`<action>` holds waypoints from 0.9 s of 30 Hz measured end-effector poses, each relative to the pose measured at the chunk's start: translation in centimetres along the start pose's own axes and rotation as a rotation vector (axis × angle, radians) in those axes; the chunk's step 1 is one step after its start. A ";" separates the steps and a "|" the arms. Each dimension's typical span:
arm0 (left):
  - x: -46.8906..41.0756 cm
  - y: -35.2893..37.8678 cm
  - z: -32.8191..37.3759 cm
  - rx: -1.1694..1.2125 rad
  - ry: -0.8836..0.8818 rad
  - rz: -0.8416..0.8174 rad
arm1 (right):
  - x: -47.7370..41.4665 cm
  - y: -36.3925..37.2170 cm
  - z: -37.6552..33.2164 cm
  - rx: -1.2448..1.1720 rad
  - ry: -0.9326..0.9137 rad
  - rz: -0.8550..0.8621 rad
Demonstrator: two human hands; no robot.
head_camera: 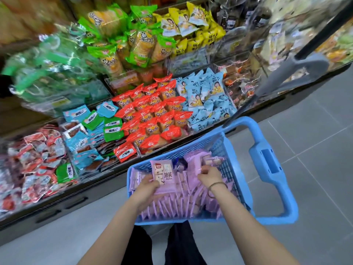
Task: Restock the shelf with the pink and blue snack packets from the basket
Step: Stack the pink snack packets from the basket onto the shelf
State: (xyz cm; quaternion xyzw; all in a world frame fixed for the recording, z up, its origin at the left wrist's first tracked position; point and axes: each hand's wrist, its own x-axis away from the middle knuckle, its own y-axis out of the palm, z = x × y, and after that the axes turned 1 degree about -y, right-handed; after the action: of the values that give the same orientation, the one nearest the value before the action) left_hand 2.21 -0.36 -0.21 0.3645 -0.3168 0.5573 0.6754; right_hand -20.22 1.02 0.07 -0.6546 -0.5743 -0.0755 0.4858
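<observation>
A blue plastic basket (273, 165) stands on the floor in front of me, filled with several pink snack packets (183, 205) standing in rows. One dark blue packet (180, 163) shows near the far side. My left hand (148, 185) grips a pink packet (162, 174) and holds it upright over the left part of the basket. My right hand (209, 176) pinches the top of another pink packet (194, 165) inside the basket. A band sits on my right wrist.
The shelf (107, 176) runs along the left and far side, with bins of red (152, 115), light blue (208, 98), green and yellow packets. A grey dustpan (298, 73) with a black handle leans at the right. Grey tiled floor lies to the right.
</observation>
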 end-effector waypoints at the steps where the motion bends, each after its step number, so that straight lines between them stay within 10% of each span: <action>1: 0.4 -0.3 0.0 0.013 0.008 0.002 | 0.8 0.0 -0.5 -0.027 -0.030 0.008; 10: 3.2 -0.6 1.3 0.134 0.064 -0.155 | 9.6 5.1 -5.1 -0.077 -0.487 -0.014; 15: 3.4 -2.1 1.8 0.093 0.071 -0.041 | 9.9 4.6 -5.9 -0.370 -0.418 -0.233; 27: 3.0 -1.4 0.1 0.060 0.110 -0.148 | 9.0 3.9 -2.7 -0.527 -0.269 -0.086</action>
State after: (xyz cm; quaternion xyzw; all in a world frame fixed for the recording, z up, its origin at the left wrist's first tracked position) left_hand 4.12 0.97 2.15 0.3761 -0.2345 0.5342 0.7199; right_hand -12.77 5.68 5.26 -0.7376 -0.6211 -0.1552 0.2150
